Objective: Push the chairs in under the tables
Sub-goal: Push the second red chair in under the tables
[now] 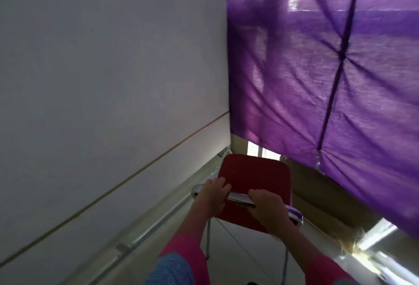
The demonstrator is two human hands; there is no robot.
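Chair [254, 178]: red seat, chrome top rail, sitting in the room corner, just below the purple curtain [328, 69] and right of the white wall [102, 69]. Left hand [213, 195] curled over the rail near its left end. Right hand [268, 206] gripping the same rail toward its right end. Both sleeves pink. Metal conduit [158, 221] runs along the wall's base, left of chair. Chair legs on the pale floor [238, 262]. No table identifiable from this head view.

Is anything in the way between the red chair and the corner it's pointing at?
Nothing visible blocks it. Both hands grip the red chair by its metal top rail, and only bare floor shows ahead. No table is in view.
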